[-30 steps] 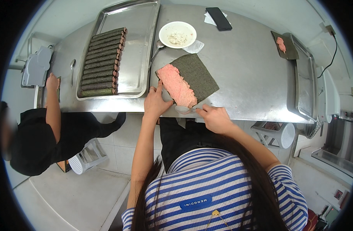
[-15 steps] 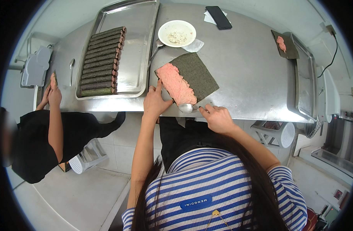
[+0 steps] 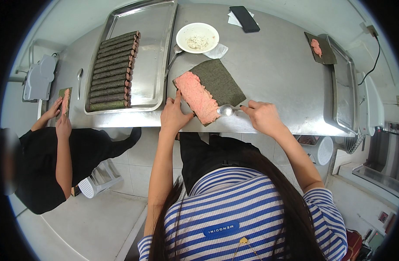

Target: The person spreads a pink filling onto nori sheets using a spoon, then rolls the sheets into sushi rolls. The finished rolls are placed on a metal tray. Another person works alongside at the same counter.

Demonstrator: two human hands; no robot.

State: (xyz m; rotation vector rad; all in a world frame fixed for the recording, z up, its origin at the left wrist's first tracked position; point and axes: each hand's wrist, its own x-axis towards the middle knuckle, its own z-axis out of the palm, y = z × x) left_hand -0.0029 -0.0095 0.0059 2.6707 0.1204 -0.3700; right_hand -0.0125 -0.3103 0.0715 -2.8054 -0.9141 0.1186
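In front of me a dark green nori sheet (image 3: pixel 225 82) lies at a slant on the steel table. Pink minced filling (image 3: pixel 195 96) covers its left part in a broad band. My left hand (image 3: pixel 175 114) rests at the sheet's near-left edge, thumb and fingers spread apart, fingertips touching the border of the filling. In my right hand (image 3: pixel 264 116) is the handle of a metal spoon (image 3: pixel 226 110). The spoon's bowl sits at the near right edge of the filling, over the sheet's near side.
A steel tray (image 3: pixel 154 56) at left holds several nori rolls (image 3: pixel 112 71). Beyond the sheet stand a white bowl (image 3: pixel 207 29) with pale crumbs and a phone (image 3: pixel 244 18). At far right, another nori sheet (image 3: pixel 321 48) lies against a tray. On the left a co-worker's hands (image 3: pixel 62 119) work on a filled sheet.
My right hand and the spoon have moved right and slightly away from me, along the filling's edge. My left hand has barely moved. The co-worker's filled sheet now lies lower, on the table.
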